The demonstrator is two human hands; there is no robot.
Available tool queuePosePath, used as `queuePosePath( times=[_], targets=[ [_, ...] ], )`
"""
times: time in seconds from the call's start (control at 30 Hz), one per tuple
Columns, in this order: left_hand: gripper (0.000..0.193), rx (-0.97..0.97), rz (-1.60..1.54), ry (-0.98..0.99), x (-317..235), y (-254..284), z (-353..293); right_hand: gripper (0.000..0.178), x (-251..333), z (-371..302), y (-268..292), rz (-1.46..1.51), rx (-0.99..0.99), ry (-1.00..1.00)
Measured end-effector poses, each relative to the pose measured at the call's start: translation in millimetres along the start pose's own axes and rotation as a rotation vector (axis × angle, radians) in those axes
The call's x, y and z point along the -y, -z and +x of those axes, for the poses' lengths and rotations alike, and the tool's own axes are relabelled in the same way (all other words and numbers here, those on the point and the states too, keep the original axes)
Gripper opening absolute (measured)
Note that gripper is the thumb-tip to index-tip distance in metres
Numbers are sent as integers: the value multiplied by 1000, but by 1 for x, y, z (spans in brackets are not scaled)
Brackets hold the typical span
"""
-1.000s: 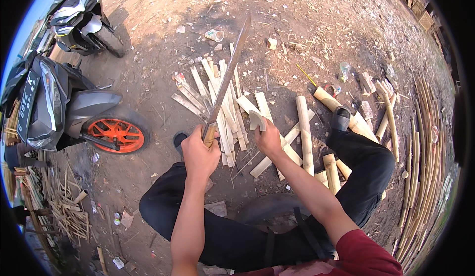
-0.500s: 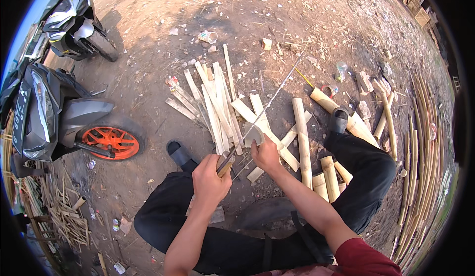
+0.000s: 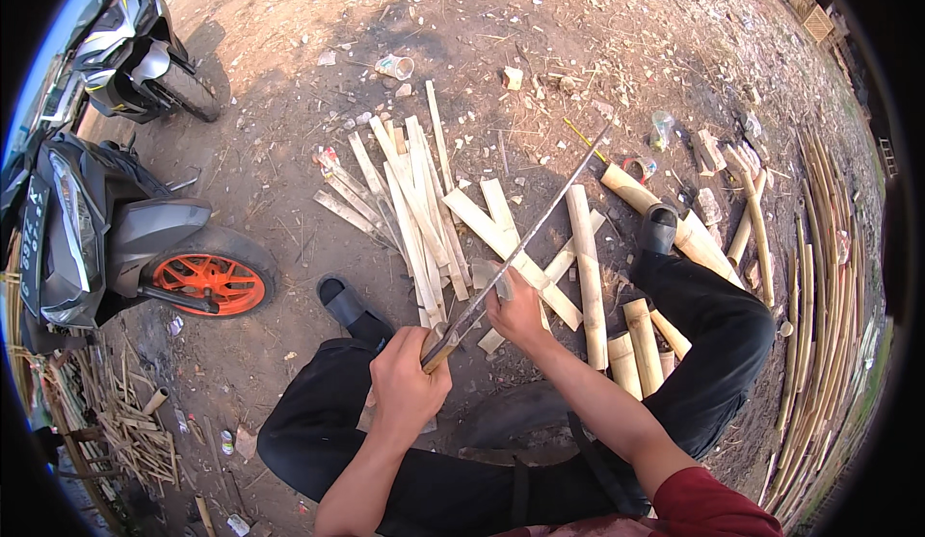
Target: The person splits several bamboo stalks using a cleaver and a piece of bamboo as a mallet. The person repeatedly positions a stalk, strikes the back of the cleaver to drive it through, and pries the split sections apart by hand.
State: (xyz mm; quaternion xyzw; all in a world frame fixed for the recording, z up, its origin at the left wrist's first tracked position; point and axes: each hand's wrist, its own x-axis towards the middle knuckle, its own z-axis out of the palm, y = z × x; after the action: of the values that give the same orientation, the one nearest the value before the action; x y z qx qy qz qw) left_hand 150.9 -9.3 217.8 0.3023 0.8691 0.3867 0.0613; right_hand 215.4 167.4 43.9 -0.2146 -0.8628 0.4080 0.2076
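My left hand (image 3: 409,375) is closed round the wooden handle (image 3: 439,346) of a long narrow blade (image 3: 554,204). The blade slants up and away to the right, above the ground. My right hand (image 3: 517,308) is closed on a pale grey flat piece (image 3: 492,280) and lies against the blade, some way up from the handle. Whether the piece is a sharpening stone I cannot tell. Beyond my hands lies a fan of split bamboo strips (image 3: 409,205). To the right rest an uncut bamboo length (image 3: 588,277) and several short bamboo pieces (image 3: 644,344).
Two motorbikes stand at the left, the nearer with an orange wheel (image 3: 214,284). Long bamboo poles (image 3: 817,335) lie along the right. Thin sticks (image 3: 130,426) are heaped at the lower left. My legs (image 3: 699,330) spread around the work spot; a plastic cup (image 3: 394,67) lies ahead.
My right hand has slid a little nearer along the blade with the grey piece. The blade's far end has dropped slightly. My left hand keeps its hold on the handle.
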Motion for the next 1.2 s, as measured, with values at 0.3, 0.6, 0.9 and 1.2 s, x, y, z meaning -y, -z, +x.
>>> queuePosePath(
  times=[0.3,0.6,0.9,1.2],
  targets=[
    [16,42,3,13,-7,4,-1,61,1,-3,-1,-5,32,-11],
    [17,43,13,16,-5,4,-1,58,6,-1,-1,26,22,-23],
    [19,65,24,22,-6,4,-3,37,6,-1,-2,18,-37,16],
    [18,42,23,60,-8,7,-1,49,7,-2,3,43,-21,-47]
  ],
)
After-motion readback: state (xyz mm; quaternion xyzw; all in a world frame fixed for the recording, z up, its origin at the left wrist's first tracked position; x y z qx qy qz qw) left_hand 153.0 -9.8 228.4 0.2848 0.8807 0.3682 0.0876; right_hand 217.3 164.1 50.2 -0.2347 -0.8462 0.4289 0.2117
